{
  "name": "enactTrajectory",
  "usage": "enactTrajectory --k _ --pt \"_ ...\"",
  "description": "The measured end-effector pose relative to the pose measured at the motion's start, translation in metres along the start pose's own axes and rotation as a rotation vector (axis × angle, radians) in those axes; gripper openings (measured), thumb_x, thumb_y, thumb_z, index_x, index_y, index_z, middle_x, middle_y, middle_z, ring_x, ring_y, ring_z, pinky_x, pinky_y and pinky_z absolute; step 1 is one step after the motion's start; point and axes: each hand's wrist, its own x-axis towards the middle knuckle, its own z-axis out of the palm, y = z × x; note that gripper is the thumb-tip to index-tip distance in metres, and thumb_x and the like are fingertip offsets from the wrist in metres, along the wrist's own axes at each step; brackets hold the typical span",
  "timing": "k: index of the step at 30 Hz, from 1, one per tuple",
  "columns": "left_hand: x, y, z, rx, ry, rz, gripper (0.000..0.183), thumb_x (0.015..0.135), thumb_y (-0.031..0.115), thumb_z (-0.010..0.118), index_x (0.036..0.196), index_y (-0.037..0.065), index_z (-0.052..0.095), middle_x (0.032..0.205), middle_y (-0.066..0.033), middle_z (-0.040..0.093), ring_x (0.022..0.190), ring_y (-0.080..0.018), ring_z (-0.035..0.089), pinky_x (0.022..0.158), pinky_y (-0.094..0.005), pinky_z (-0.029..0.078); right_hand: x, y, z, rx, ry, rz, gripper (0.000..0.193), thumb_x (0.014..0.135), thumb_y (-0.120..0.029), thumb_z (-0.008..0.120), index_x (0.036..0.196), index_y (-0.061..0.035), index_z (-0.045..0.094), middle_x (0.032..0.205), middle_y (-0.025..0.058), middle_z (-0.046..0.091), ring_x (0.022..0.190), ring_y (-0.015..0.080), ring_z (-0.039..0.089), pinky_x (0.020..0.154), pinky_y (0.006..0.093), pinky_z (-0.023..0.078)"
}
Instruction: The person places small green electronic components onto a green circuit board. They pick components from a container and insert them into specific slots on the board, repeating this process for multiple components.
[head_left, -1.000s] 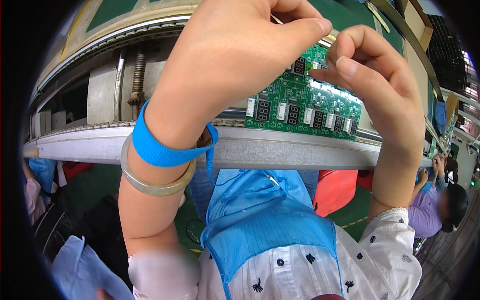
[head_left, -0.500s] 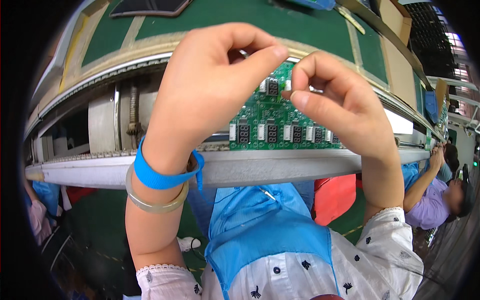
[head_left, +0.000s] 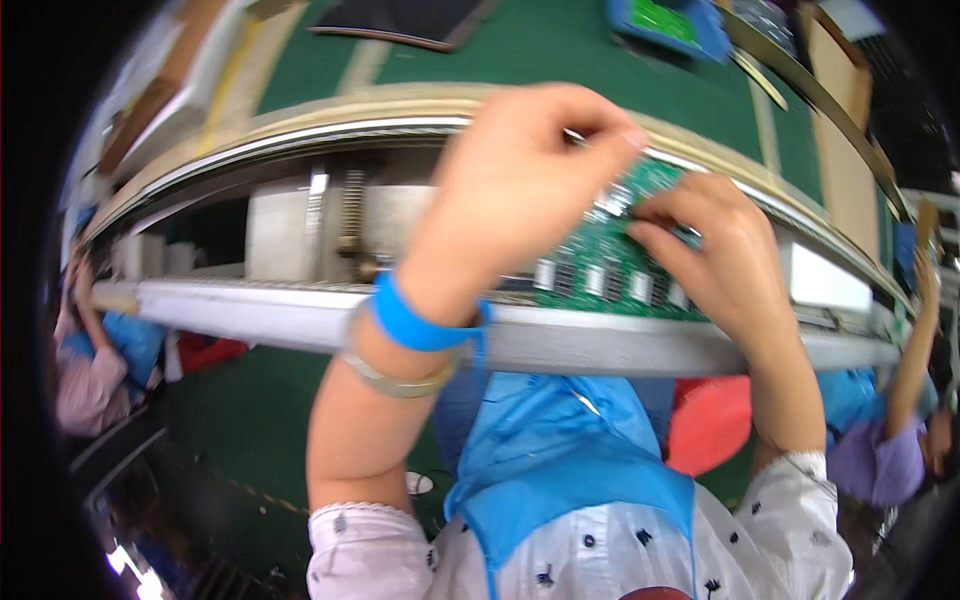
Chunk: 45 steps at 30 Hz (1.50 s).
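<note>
Up at the worktable's grey metal rail [head_left: 250,315], a flat green circuit board [head_left: 600,255] studded with small white blocks sits tilted between my hands. My left hand [head_left: 520,190], a blue strap and a metal bangle on its wrist, curls nearly closed, fingertips pinched at the board's top edge. My right hand [head_left: 725,260] bends likewise, fingers pressed onto the board's face beside the left.

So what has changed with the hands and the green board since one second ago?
The right hand came down from the circuit board's top corner onto its face; the left hand pinches something small above it. The board stayed on the metal rail, and the blue wristband stayed on.
</note>
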Motion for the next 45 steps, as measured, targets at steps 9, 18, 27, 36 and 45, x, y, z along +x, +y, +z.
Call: enactTrajectory --k 9,18,27,36,45 --pt "-0.007 0.003 -0.005 -0.015 0.035 0.028 0.025 0.092 0.024 0.076 0.099 0.000 0.077 0.074 0.0006 0.067 0.068 -0.0051 0.056 0.061 -0.0253 0.047 -0.001 -0.015 0.018 0.066 0.045 0.127 0.012 0.078 -0.011 0.079 0.086 -0.0038 0.073 0.081 0.0100 0.063 0.082 0.0296 0.062 0.074 0.0426 0.050" --pt "-0.003 0.008 -0.001 -0.096 0.016 -0.048 0.014 0.096 0.008 0.074 0.104 -0.004 0.074 0.090 -0.0010 0.069 0.082 -0.0075 0.059 0.071 -0.0227 0.047 -0.002 0.006 0.011 0.095 0.043 0.004 0.017 0.077 -0.016 0.069 0.085 -0.0020 0.068 0.088 0.0167 0.065 0.092 0.0376 0.063 0.083 0.0477 0.053" --pt "-0.005 0.000 0.005 -0.237 -0.258 -0.127 0.020 0.104 0.018 0.062 0.110 0.001 0.071 0.084 0.0051 0.061 0.070 -0.0033 0.044 0.064 -0.0218 0.033 -0.002 0.010 0.002 0.537 0.474 -0.199 0.015 0.082 -0.014 0.076 0.092 -0.0054 0.069 0.090 0.0082 0.066 0.094 0.0291 0.060 0.083 0.0403 0.050" --pt "-0.008 0.006 0.004 -0.288 -0.198 -0.155 0.015 0.100 0.015 0.068 0.104 0.000 0.070 0.088 0.0035 0.064 0.081 -0.0049 0.053 0.073 -0.0217 0.042 0.003 0.013 0.003 0.483 0.479 -0.266 0.018 0.079 -0.009 0.080 0.096 -0.0064 0.073 0.095 0.0073 0.070 0.091 0.0254 0.062 0.084 0.0381 0.050" --pt "-0.005 0.004 0.000 -0.148 -0.264 -0.084 0.017 0.102 0.018 0.066 0.104 0.002 0.068 0.093 0.0036 0.064 0.088 -0.0050 0.056 0.080 -0.0225 0.045 0.003 0.013 0.003 0.487 0.429 -0.175 0.015 0.078 -0.005 0.079 0.092 -0.0037 0.076 0.089 0.0073 0.074 0.085 0.0229 0.066 0.077 0.0348 0.052"
